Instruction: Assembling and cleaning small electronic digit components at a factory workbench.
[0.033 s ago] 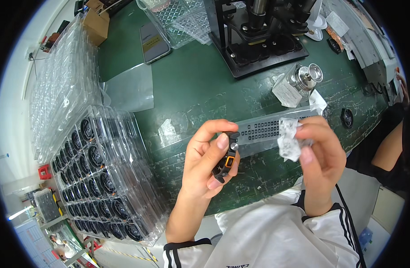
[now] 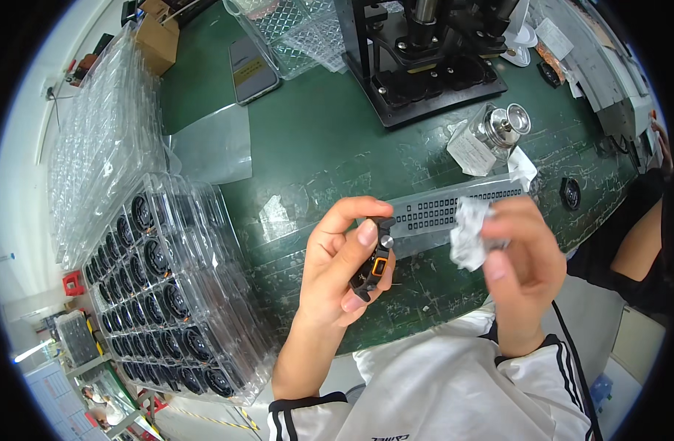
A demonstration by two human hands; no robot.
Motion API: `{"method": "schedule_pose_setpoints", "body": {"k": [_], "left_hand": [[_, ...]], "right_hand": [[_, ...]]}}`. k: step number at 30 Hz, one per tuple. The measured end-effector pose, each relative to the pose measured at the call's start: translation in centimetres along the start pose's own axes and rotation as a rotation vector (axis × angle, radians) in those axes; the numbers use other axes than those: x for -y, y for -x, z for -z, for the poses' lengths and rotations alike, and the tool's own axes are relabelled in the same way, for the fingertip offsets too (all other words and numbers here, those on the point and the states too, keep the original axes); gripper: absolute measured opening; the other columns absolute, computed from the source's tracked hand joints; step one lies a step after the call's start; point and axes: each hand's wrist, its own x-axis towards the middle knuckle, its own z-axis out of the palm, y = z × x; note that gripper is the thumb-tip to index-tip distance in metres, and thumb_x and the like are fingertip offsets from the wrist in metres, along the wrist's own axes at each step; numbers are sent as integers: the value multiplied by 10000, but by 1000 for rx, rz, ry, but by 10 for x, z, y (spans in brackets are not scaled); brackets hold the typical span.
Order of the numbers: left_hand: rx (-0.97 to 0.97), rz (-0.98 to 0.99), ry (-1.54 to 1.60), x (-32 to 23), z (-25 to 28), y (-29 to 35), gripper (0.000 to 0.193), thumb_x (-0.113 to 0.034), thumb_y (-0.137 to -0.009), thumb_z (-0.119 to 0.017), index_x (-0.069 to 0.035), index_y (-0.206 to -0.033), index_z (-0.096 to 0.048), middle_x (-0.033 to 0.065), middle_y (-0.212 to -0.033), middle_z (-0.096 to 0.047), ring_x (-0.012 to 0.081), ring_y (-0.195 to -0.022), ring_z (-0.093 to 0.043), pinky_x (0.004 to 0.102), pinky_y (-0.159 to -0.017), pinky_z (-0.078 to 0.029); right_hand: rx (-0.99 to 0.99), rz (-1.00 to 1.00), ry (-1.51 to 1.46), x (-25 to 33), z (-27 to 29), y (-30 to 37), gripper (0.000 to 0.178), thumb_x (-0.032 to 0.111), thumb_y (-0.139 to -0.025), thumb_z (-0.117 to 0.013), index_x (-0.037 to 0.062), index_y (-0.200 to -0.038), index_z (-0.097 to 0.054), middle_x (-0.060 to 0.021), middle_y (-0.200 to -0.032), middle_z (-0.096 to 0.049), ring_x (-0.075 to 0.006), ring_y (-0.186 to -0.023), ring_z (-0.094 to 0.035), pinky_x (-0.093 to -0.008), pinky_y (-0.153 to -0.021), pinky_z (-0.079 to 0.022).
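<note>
My left hand grips a black watch case edge-on, thumb on one side and fingers around it. An orange-rimmed rectangular part and a round silver button show on its side. To the right, my right hand pinches a crumpled white tissue between thumb and fingers, apart from the case. Beneath both hands lies a clear strip sheet with rows of small black rectangular pieces. Part of that sheet is hidden by the tissue and my right hand.
Stacked clear trays of black round cases stand at left, with more clear trays behind. A black press, a glass bottle with metal top and a phone are farther back. One black round part lies right.
My right hand has shifted slightly left with the tissue, and its fingers look a little blurred. My left hand and the watch case are almost unmoved.
</note>
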Motion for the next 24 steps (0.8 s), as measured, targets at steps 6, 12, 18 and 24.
{"method": "schedule_pose_setpoints", "body": {"k": [6,12,18,24], "left_hand": [[-256,10,-165,2,-12,3,207,-107,-956,-458,8,-1124,-497,61,-596,-569,13,-323,-359,153,-309,-281],[-270,-12,-212,7,-11,1,210,-93,-953,-461,13,-1130,-501,48,-681,-608,-12,-347,-356,147,-326,-273],[-347,-12,-200,6,-18,3,214,-93,-950,-471,7,-1136,-505,62,-771,-640,-7,-381,-410,149,-332,-301],[-342,-44,-199,10,-14,1,227,-95,-954,-461,4,-1153,-507,51,-781,-643,6,-443,-469,151,-346,-327]], "right_hand": [[253,348,323,4,-7,4,195,15,-709,-669,-12,-902,-661,-164,-944,-662,-299,-907,-651,-339,-682,-557],[228,588,468,-5,-33,-1,197,25,-723,-645,-62,-899,-634,-245,-1016,-623,-381,-1013,-599,-392,-805,-550],[183,573,469,-17,-38,-1,210,16,-718,-646,-76,-905,-626,-302,-1021,-606,-423,-1038,-578,-424,-836,-533],[185,691,463,-23,-42,-2,208,14,-730,-651,-67,-920,-623,-282,-1055,-606,-415,-1061,-569,-406,-874,-517]]}}
